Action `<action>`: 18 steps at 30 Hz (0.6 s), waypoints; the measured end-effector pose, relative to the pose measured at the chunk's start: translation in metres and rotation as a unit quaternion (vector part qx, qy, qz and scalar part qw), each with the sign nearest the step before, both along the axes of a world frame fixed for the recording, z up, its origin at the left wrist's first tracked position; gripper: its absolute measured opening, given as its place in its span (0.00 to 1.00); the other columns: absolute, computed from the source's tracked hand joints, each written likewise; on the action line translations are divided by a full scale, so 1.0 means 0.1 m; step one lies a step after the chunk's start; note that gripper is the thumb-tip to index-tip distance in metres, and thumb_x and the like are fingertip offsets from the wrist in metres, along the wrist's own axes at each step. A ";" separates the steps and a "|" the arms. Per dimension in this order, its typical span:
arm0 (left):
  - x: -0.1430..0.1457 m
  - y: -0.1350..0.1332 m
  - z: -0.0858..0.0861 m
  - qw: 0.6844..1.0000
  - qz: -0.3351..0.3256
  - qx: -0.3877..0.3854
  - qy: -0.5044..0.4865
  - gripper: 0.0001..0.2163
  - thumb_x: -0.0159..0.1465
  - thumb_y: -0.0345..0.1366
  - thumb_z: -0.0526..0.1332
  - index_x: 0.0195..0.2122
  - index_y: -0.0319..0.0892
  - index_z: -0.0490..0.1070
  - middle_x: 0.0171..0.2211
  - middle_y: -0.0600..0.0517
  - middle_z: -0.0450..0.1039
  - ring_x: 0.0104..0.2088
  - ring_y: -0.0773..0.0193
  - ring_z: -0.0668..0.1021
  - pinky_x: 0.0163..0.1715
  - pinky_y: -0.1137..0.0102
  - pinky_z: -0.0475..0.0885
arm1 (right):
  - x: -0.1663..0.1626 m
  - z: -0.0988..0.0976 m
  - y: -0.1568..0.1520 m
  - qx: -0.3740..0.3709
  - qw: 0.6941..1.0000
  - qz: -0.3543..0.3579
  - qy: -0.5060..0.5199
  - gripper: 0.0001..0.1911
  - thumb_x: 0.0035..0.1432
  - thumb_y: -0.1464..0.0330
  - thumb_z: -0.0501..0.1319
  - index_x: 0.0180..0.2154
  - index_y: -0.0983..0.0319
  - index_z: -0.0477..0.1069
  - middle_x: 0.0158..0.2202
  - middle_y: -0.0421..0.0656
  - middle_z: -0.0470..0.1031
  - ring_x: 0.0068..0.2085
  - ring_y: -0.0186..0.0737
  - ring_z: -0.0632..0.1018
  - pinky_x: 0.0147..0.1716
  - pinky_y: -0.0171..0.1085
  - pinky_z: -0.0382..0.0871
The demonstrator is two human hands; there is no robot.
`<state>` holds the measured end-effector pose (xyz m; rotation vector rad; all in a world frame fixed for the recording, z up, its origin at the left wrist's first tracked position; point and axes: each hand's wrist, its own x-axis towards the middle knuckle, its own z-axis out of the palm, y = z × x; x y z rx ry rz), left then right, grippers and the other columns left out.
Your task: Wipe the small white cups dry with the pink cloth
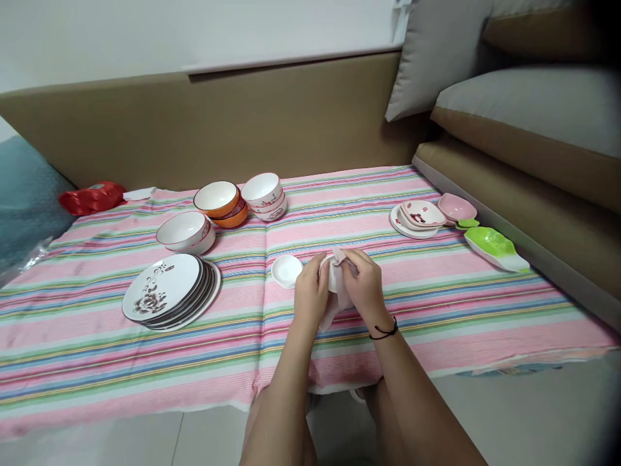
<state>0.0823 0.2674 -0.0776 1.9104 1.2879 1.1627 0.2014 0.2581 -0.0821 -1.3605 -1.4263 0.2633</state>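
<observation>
My left hand (310, 292) is closed round a small white dish (332, 275), held on edge above the striped cloth. My right hand (365, 286) presses a pale pink cloth (339, 304) against that dish, fingers closed on it. The cloth hangs down between my hands. A black band circles my right wrist. Just left of my hands, a small white saucer (286, 269) lies flat on the cloth.
A stack of flowered plates (167, 291) sits front left. Behind it stand a white bowl (187, 231), orange bowls (220, 202) and white bowls (264, 194). At right are small plates (418, 217), a pink dish (457, 208) and a green leaf dish (495, 247). Sofa cushions (528, 103) rise right.
</observation>
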 end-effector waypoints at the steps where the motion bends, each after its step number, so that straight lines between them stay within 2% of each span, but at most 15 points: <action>1: 0.00 -0.01 0.00 1.000 0.001 -0.013 0.003 0.15 0.68 0.40 0.49 0.51 0.41 0.66 0.44 0.46 0.74 0.45 0.59 0.74 0.44 0.68 0.67 | 0.00 -0.01 0.00 -0.003 1.000 0.001 -0.010 0.16 0.58 0.76 0.49 0.41 0.63 0.74 0.38 0.45 0.74 0.40 0.40 0.73 0.40 0.37 0.67; 6: 0.02 -0.04 -0.01 0.997 0.003 -0.080 0.017 0.22 0.65 0.48 0.52 0.56 0.42 0.61 0.32 0.49 0.74 0.32 0.60 0.76 0.31 0.70 0.66 | -0.02 -0.02 0.00 -0.019 0.996 0.049 -0.074 0.17 0.61 0.72 0.50 0.43 0.61 0.76 0.39 0.46 0.73 0.42 0.41 0.72 0.41 0.39 0.67; 8: 0.02 -0.03 -0.02 0.996 0.013 -0.093 0.006 0.20 0.66 0.47 0.50 0.54 0.43 0.62 0.27 0.51 0.73 0.27 0.62 0.74 0.27 0.71 0.64 | -0.03 -0.02 0.00 -0.021 0.994 0.059 -0.088 0.17 0.61 0.72 0.49 0.41 0.61 0.77 0.37 0.46 0.73 0.41 0.42 0.72 0.40 0.40 0.67; 11: 0.01 -0.01 -0.03 0.996 0.037 -0.085 -0.013 0.15 0.68 0.41 0.48 0.50 0.44 0.66 0.25 0.53 0.71 0.23 0.65 0.71 0.24 0.72 0.62 | -0.04 -0.02 0.01 -0.024 0.996 0.054 -0.070 0.21 0.58 0.75 0.47 0.47 0.61 0.73 0.41 0.46 0.74 0.43 0.41 0.73 0.42 0.40 0.68; 14: -0.02 0.00 -0.02 0.997 0.045 -0.063 -0.015 0.14 0.67 0.35 0.47 0.48 0.44 0.69 0.30 0.52 0.74 0.27 0.65 0.73 0.28 0.72 0.64 | -0.03 -0.01 0.03 -0.036 0.999 0.016 -0.012 0.24 0.55 0.76 0.50 0.53 0.62 0.67 0.44 0.45 0.75 0.44 0.41 0.74 0.45 0.41 0.68; 18: -0.04 0.01 -0.01 0.997 0.010 -0.061 -0.043 0.16 0.65 0.31 0.47 0.49 0.45 0.70 0.42 0.50 0.76 0.39 0.63 0.76 0.38 0.70 0.68 | -0.01 -0.02 0.02 -0.059 0.992 -0.025 0.109 0.20 0.50 0.72 0.57 0.48 0.63 0.68 0.41 0.45 0.74 0.35 0.39 0.76 0.38 0.39 0.71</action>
